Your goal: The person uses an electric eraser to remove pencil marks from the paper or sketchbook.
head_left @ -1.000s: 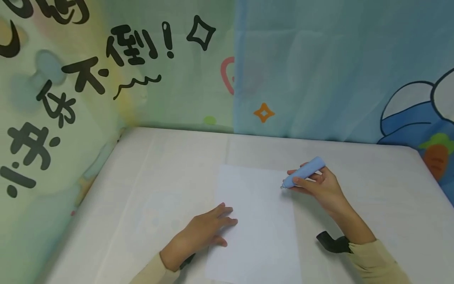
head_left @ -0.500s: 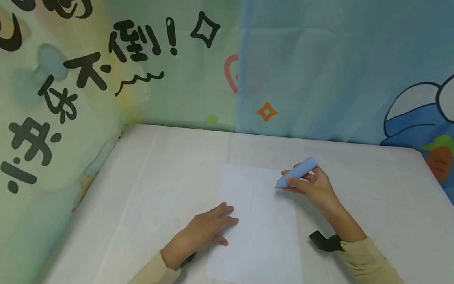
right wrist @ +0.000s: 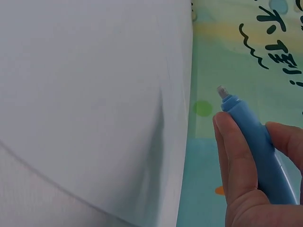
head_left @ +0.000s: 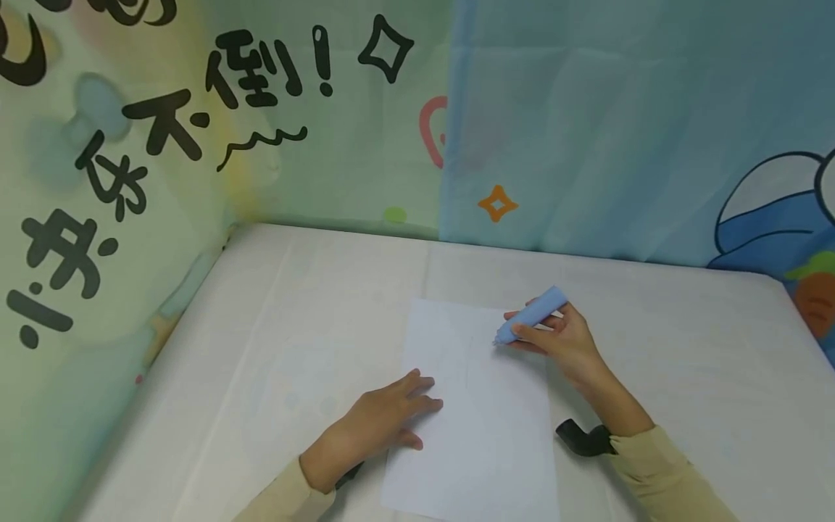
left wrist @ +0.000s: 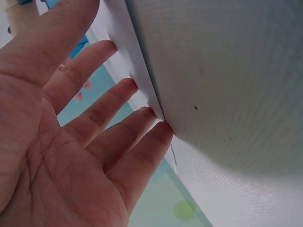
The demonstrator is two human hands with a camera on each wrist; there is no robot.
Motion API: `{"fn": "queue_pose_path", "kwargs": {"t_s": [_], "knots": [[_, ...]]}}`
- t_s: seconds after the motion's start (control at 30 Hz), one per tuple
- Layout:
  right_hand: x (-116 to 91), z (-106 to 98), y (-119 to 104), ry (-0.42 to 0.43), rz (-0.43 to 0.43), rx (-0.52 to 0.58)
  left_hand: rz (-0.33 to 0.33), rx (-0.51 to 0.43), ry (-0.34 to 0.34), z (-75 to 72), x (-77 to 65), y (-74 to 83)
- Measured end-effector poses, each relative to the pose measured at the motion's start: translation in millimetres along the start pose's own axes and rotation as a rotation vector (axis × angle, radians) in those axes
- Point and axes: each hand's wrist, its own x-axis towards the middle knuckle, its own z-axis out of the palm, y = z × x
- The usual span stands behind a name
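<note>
A light-blue electric eraser (head_left: 531, 315) with a short pale tip is pinched between the thumb and fingers of my right hand (head_left: 566, 344). It slants down to the left, its tip over the upper right part of a white sheet of paper (head_left: 470, 435). In the right wrist view, the narrow collar and tip of the eraser (right wrist: 258, 146) point away from the hand. My left hand (head_left: 385, 420) lies with spread fingers on the paper's left edge. The left wrist view shows its fingertips (left wrist: 163, 132) against the sheet's edge. A faint line runs down the sheet near its top.
The paper lies on a table (head_left: 293, 312) with a white cover. Printed cloth walls (head_left: 574, 130) rise behind it and along its left side. A black wrist mount (head_left: 583, 438) sticks out from the right sleeve (head_left: 659, 471).
My right hand has moved left with the electric eraser, bringing its tip from the paper's right edge farther in over the sheet. My left hand stays in place on the paper.
</note>
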Motion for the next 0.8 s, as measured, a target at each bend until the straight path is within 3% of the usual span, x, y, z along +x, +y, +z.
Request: {"fn": "queue_pose_path", "kwargs": {"t_s": [0.57,0.8], "knots": [[26.1,15.8,14.3,0.018,0.099,-0.179,-0.022,-0.014,-0.028,-0.5,-0.2,-1.4],[32.3,15.2,21.5,0.022,0.097,-0.161,-0.038,-0.006,-0.058,0.4,0.4,-1.3]]}}
